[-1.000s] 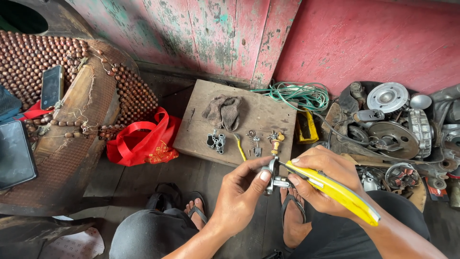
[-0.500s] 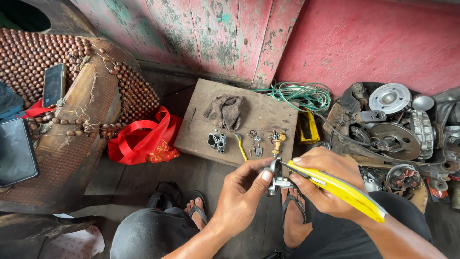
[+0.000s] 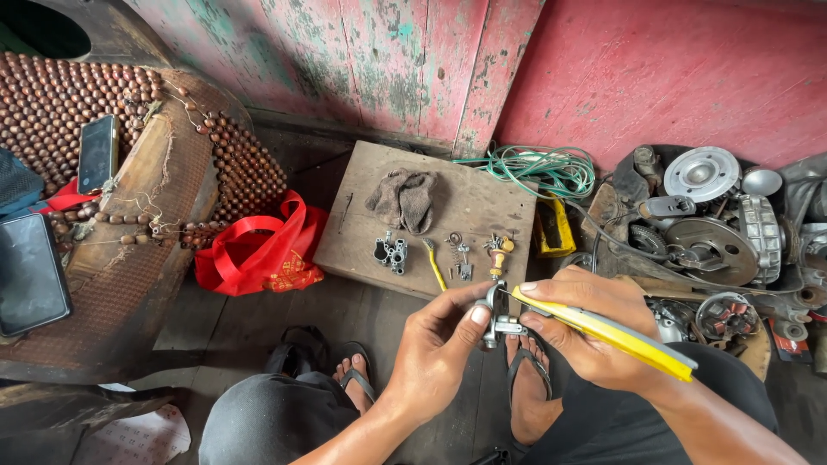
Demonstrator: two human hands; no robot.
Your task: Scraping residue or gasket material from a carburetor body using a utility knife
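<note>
One head camera, looking steeply down

It looks from above at both hands close below, over the knees, toward the wooden board [image 3: 431, 215] and the red wall [image 3: 672, 69] behind it.

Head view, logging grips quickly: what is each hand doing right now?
Left hand: closed, pinching a small metal part between thumb and fingers.
Right hand: closed around yellow-handled pliers, tip at the part.

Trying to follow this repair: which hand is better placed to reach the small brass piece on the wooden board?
Probably the left hand: it only pinches the small metal part, while the right hand grips the yellow-handled tool. The brass piece lies just beyond both on the wooden board.
</note>
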